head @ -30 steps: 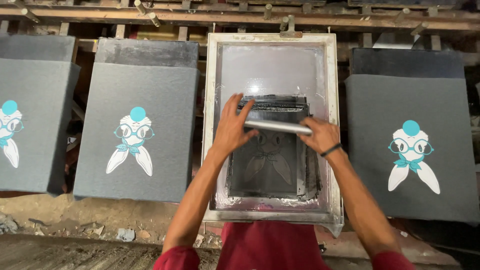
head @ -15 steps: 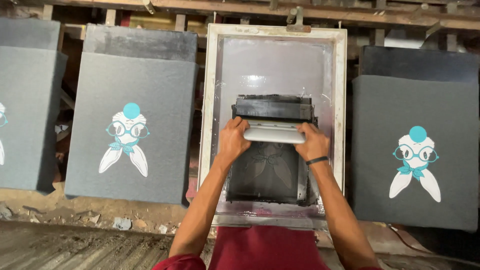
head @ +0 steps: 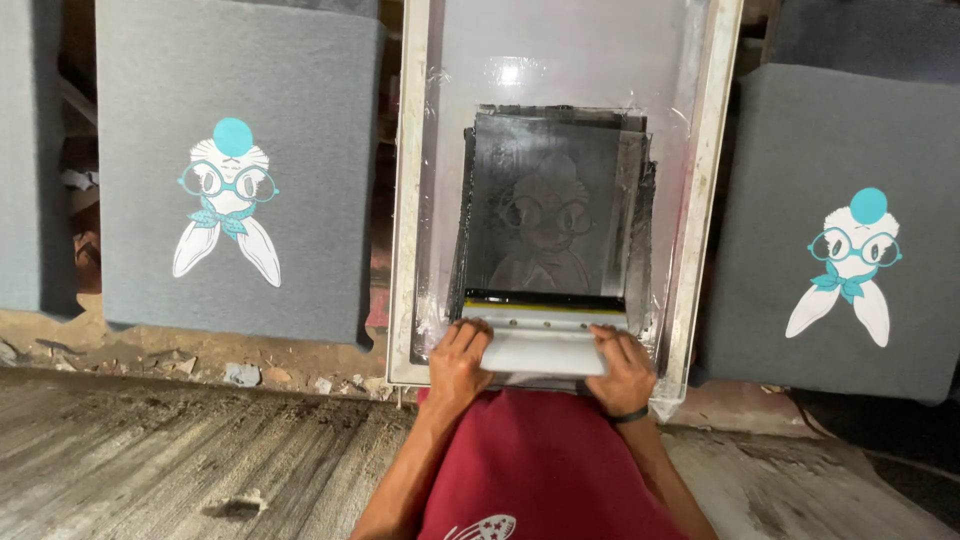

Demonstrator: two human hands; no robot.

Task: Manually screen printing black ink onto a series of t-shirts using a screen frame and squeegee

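Left hand [head: 458, 362] and right hand [head: 622, 368], fingers closed around a squeegee [head: 541, 338], hold it at the near end of a white-framed printing screen [head: 700, 200].

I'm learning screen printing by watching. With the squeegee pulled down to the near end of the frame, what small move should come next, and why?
Probably lift the squeegee off the mesh. Both hands, left hand and right hand, grip it at the near edge of the screen frame, and the dark inked design above it looks fully covered, so no stroke length is left.
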